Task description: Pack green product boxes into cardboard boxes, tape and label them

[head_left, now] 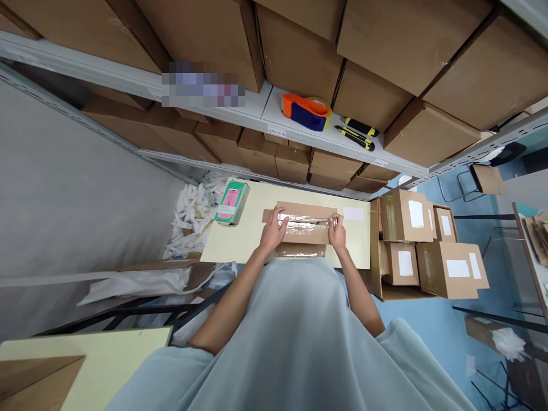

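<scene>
A brown cardboard box (306, 234) lies on the pale yellow table (240, 248) in front of me, with shiny clear tape across its top flaps and a narrow dark gap along the middle. My left hand (273, 229) grips its left end, thumb on top near the gap. At the opposite end, my right hand (337, 231) holds the edge with its fingers bent. A flap sticks out past my left hand. A green box with a pink panel (231, 203) stands at the table's far left corner, and a white label (353, 213) lies right of my right hand.
Above the table, a shelf (257, 105) full of cartons holds an orange and blue tape dispenser (306, 112) and yellow-black cutters (355, 138). A large carton (375, 251) with several labelled boxes stands at the right. Paper scraps (186, 220) are piled at the left.
</scene>
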A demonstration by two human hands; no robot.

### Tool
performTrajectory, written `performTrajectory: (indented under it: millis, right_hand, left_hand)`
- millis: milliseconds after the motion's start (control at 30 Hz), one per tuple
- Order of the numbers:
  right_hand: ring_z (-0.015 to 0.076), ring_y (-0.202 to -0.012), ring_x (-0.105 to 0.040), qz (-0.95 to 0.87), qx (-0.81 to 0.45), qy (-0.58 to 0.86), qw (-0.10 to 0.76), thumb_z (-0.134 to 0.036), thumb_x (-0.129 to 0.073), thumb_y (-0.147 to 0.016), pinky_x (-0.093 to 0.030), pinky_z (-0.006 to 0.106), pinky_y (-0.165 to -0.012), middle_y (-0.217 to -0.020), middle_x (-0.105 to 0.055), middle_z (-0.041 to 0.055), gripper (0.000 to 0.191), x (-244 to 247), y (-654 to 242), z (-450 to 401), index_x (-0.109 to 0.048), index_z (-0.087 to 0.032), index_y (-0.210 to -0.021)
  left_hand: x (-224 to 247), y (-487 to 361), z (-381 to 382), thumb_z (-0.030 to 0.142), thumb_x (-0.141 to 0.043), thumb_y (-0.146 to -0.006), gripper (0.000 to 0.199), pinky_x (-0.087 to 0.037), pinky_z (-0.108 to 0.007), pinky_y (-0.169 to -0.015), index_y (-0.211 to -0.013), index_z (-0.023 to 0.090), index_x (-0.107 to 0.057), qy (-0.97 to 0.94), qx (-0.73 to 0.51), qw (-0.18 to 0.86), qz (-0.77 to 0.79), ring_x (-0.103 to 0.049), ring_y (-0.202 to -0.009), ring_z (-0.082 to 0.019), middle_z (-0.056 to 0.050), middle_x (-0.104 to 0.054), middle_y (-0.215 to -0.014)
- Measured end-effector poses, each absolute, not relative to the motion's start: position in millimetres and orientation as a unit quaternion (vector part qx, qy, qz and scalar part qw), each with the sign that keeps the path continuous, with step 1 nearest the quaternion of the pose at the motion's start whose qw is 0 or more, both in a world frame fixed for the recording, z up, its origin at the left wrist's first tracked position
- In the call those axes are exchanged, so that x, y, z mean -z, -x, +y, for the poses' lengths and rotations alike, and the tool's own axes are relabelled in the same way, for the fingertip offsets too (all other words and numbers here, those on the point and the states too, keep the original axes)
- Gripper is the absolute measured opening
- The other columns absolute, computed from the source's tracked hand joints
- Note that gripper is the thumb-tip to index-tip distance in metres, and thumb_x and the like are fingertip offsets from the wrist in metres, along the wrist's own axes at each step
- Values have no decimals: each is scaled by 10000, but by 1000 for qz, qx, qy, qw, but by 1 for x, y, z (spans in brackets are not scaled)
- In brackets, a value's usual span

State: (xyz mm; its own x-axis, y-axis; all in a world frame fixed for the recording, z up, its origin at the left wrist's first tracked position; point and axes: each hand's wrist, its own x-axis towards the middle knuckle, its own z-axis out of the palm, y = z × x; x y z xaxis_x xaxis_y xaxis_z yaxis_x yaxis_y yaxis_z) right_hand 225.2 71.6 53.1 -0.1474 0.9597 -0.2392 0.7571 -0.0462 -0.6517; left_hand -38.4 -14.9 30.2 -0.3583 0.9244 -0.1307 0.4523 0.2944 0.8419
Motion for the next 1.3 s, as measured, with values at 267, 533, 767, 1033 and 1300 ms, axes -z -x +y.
performTrajectory:
  millis: [267, 533, 767, 1033, 1300]
  right_hand:
    - [314, -1095, -786, -679, -352, 629, 139, -540, -180, -1180, -584, 397, -990, -1424, -786, 141, 626, -49, -235, 77, -505, -217, -1605]
    - [351, -1380, -744, -702, -323, 625, 112, -553, -208, -1179, -591, 496, -1162, -1743, -622, 155, 761, -50, -233, 78, -313, -225, -1858]
    - [359, -1322, -785, -677, -336, 640, 135, -598, -253, -1168, -595, 486, -1153, -1649, -702, 188, 781, -46, -228, 79, -372, -178, -1816]
    - [405, -1325, -808, -673, -327, 637, 185, -685, -253, -1151, -630, 548, -1131, -1538, -776, 183, 777, -31, -216, 64, -517, -238, -1729]
    - [411, -1616, -575, -778, -148, 537, 291, -519, -325, -1186, -439, 653, -1356, -1656, -647, 272, 613, -114, -166, 163, -659, -157, -1551]
  left_hand:
    - [-27, 41, -19, 579, -479, -1138, 591, -516, -526, -1276, -1601, 213, -501, -443, -369, 341, 743, -584, -1608, -368, -219, -522, -1793]
    - [-30, 36, -18, 490, -411, -1177, 364, -427, -582, -1373, -1315, 229, -623, -531, -363, 259, 721, -419, -1749, -346, -217, -325, -1921]
    - [-30, 40, -21, 473, -397, -1170, 368, -545, -572, -1278, -1280, 230, -651, -548, -343, 246, 722, -567, -1647, -382, -218, -382, -1894]
    - [-15, 53, -19, 442, -344, -1147, 391, -586, -561, -1272, -1222, 270, -687, -541, -368, 224, 722, -629, -1599, -354, -163, -557, -1801]
    - [-53, 84, 31, 424, -427, -1116, 377, -360, -748, -1414, -1048, 274, -766, -555, -418, 126, 708, -463, -1723, -432, -132, -683, -1686]
